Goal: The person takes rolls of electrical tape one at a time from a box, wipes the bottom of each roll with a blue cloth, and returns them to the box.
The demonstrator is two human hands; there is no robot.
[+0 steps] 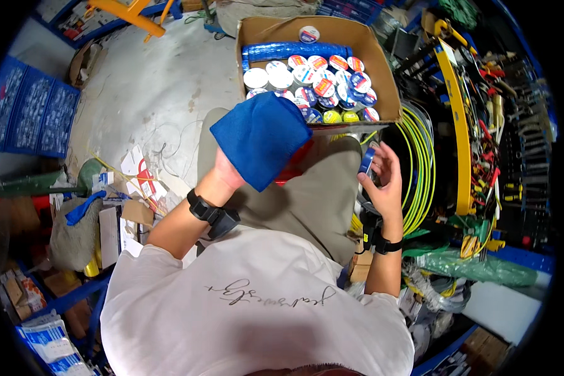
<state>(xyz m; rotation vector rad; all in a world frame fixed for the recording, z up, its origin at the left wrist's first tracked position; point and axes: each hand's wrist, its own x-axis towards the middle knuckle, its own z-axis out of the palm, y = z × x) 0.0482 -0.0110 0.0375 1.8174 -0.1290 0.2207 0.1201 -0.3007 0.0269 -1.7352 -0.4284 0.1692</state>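
My left hand (227,168) is raised in front of the cardboard box, mostly hidden under a blue cloth (259,135) that it holds. My right hand (385,178), to the right and below the box's corner, grips a roll of blue tape (367,161) with its fingers. The open box (388,69) holds several rolls of tape (279,76) with white, red, blue and yellow faces, along with blue wrapped stacks (297,52). The cloth covers part of the box's front.
Coiled yellow-green cable (423,175) lies beside my right hand. A yellow tool rack (454,125) stands at the right, blue parts bins (25,106) at the left. Papers and cartons (138,219) litter the grey floor (119,75); my own legs are under the box.
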